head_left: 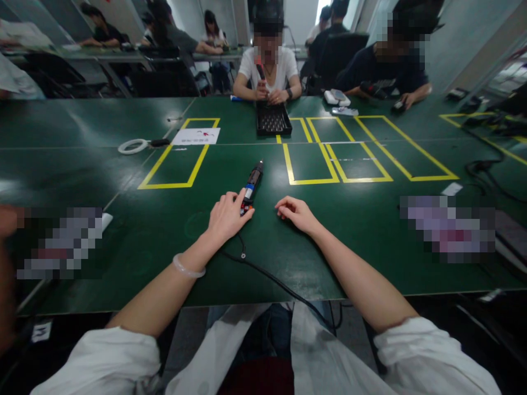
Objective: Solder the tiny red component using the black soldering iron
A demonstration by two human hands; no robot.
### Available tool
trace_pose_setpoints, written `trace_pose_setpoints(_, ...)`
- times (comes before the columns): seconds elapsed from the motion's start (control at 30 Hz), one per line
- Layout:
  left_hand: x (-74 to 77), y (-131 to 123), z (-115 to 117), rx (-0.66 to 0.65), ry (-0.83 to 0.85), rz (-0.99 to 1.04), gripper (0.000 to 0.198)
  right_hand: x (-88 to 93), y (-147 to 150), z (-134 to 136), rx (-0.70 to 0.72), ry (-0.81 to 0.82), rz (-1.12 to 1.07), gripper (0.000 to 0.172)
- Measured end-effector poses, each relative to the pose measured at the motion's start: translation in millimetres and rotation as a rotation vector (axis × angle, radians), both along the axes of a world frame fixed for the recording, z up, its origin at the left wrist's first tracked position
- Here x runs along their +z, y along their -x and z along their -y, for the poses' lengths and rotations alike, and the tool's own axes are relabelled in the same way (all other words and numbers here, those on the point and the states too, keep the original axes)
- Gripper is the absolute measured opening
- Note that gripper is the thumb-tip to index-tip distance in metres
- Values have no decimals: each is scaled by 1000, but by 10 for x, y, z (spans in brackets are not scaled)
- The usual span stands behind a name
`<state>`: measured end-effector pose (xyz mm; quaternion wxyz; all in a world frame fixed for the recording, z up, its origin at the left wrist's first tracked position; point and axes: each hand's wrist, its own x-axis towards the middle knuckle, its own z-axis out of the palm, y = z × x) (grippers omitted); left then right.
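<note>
Resting over the rear end of a dark pen-shaped tool (pixel 253 178), the left hand (pixel 225 217) touched it with the fingers; whether it truly gripped, I could not tell. The tool lay on the green table (pixel 362 219) between two groups of yellow outlines (pixel 315 181), its tip pointing away toward a black tray (pixel 274 132). Just right of the tool and apart from it, the right hand (pixel 298 214) rested with fingers loosely curled, and I could not tell whether they enclosed anything. A pale bracelet (pixel 186 269) circled the left wrist, and a black cable (pixel 280 283) ran to the near edge. Across the table, a person in a white shirt (pixel 287 71) sat behind the tray, near a white sheet (pixel 193 136) and a white cable coil (pixel 132 151)
</note>
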<state>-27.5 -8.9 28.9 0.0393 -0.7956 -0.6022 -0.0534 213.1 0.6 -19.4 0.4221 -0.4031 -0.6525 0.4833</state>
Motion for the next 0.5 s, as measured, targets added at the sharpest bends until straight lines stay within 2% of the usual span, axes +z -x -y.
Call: trace_pose_setpoints(0.5, 36, 1618, -458, 397, 53, -72, 73, 14, 34, 40, 15, -22, 62, 15)
